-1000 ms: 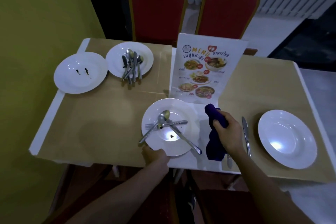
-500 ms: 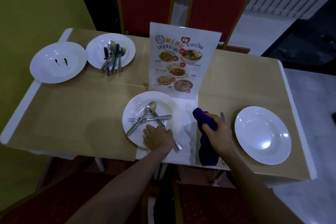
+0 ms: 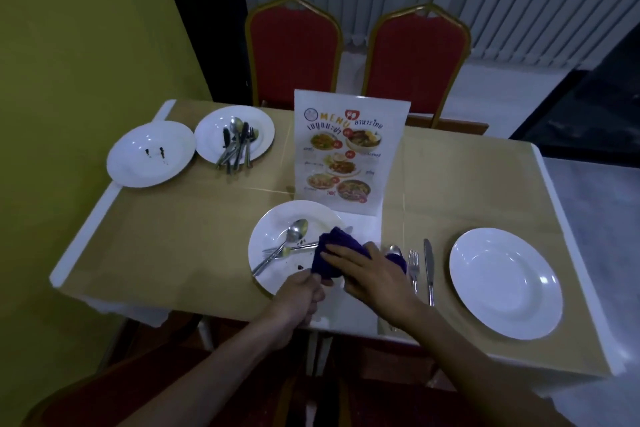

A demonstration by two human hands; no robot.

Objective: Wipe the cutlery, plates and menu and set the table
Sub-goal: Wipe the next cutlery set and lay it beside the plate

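A white plate (image 3: 273, 243) with dark specks lies near the table's front edge and carries a spoon (image 3: 294, 236) and a fork (image 3: 277, 250). My left hand (image 3: 301, 291) is fisted over the plate's near rim, gripping the handle of a knife whose tip (image 3: 348, 229) pokes out of a purple cloth (image 3: 332, 250). My right hand (image 3: 374, 274) presses that cloth around the blade. To the right lie a spoon (image 3: 394, 250), a fork (image 3: 413, 263) and a knife (image 3: 428, 267) beside a clean white plate (image 3: 505, 282). The menu (image 3: 346, 152) stands upright mid-table.
At the far left sit a stained plate (image 3: 150, 154) and a plate (image 3: 211, 135) holding several pieces of cutlery (image 3: 235, 146). Two red chairs (image 3: 294, 52) stand behind the table. A yellow wall (image 3: 86, 45) runs along the left side.
My left hand moved from the plate's rim onto the knife and lifted its handle. My right hand brought the purple cloth left over the plate and closed it around the blade.
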